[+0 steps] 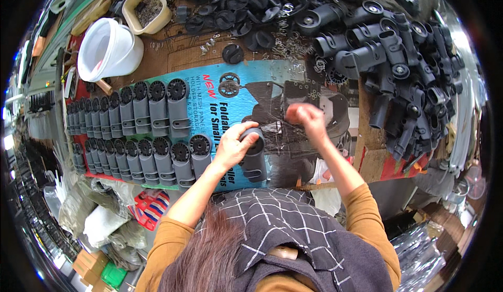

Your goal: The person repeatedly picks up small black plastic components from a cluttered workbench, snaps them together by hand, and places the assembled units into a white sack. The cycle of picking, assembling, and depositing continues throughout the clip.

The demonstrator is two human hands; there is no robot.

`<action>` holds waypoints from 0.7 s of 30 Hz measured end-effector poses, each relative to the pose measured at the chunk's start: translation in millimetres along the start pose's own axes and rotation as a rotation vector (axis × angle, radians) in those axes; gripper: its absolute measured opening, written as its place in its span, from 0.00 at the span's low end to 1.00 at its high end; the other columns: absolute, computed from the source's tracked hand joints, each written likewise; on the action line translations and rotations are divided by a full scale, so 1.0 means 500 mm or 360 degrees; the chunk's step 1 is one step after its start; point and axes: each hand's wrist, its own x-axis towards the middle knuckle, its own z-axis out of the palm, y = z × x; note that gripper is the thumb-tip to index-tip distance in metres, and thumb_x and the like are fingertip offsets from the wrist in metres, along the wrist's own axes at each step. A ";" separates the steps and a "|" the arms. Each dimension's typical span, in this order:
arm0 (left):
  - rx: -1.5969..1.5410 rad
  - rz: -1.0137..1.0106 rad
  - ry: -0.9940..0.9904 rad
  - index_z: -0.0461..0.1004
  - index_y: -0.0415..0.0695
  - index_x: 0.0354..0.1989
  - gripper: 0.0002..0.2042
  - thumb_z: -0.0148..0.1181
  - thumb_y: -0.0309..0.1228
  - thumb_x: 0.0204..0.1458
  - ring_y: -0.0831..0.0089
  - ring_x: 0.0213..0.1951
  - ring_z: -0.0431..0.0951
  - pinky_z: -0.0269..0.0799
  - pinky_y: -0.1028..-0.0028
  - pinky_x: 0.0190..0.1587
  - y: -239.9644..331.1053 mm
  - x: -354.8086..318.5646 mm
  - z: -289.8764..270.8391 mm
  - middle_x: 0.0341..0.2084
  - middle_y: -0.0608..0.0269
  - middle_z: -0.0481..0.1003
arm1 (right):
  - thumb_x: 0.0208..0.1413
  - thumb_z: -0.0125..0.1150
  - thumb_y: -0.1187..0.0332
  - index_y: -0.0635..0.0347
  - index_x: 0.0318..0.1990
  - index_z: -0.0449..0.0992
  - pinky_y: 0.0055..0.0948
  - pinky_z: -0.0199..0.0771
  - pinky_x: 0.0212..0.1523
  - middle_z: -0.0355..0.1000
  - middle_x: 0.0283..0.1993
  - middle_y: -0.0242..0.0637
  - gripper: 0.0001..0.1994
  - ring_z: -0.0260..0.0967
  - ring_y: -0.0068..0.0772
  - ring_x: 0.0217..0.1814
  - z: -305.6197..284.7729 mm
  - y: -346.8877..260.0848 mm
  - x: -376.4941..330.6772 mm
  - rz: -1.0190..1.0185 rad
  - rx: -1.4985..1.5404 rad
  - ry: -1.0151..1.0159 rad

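Observation:
My left hand (237,144) is closed on the round end of a dark grey plastic joint housing (255,165), which stands over a printed cardboard sheet (241,77) at the middle of the bench. Just right of it, my right hand (308,120) is raised above the sheet, its fingers curled and smeared by motion; whether it holds anything I cannot make out. To the left, two rows of matching grey joint housings (178,111) lie side by side, their round black toothed ends facing away from me. Small metal rings (309,85) are scattered beyond my right hand.
A heap of dark joint housings (390,56) covers the right side. Black round caps (238,4) are piled at the back, beside loose springs (285,12). A white bucket (111,51) and a cream tub (149,9) holding small parts stand at the back left.

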 end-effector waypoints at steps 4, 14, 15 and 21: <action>0.0013 0.0050 -0.0061 0.75 0.44 0.47 0.22 0.56 0.49 0.54 0.57 0.47 0.73 0.67 0.66 0.51 -0.005 0.011 0.043 0.42 0.53 0.74 | 0.55 0.59 0.67 0.64 0.32 0.77 0.27 0.70 0.32 0.74 0.29 0.40 0.08 0.71 0.31 0.29 0.034 -0.078 0.196 -0.0805 -0.0995 0.0456; -0.0034 -0.0053 0.0384 0.71 0.39 0.49 0.28 0.65 0.49 0.47 0.64 0.44 0.72 0.71 0.68 0.45 0.059 0.049 0.012 0.39 0.57 0.71 | 0.50 0.62 0.66 0.57 0.37 0.75 0.37 0.73 0.37 0.74 0.35 0.41 0.08 0.74 0.44 0.36 0.140 -0.175 0.232 -0.0837 -0.1547 0.0493; -0.0234 0.0049 0.0558 0.71 0.39 0.46 0.24 0.69 0.43 0.47 0.72 0.41 0.74 0.72 0.73 0.40 0.067 0.069 0.008 0.39 0.59 0.72 | 0.49 0.63 0.67 0.57 0.36 0.75 0.36 0.73 0.36 0.74 0.35 0.40 0.08 0.74 0.43 0.36 0.143 -0.178 0.189 -0.0893 -0.1501 0.0449; -0.0923 0.0079 0.0479 0.72 0.40 0.38 0.07 0.62 0.25 0.53 0.82 0.30 0.74 0.72 0.81 0.35 0.086 0.033 0.011 0.29 0.68 0.75 | 0.48 0.66 0.68 0.60 0.38 0.74 0.30 0.69 0.30 0.68 0.28 0.36 0.11 0.67 0.33 0.27 0.158 -0.156 -0.038 -0.0573 -0.0989 0.0469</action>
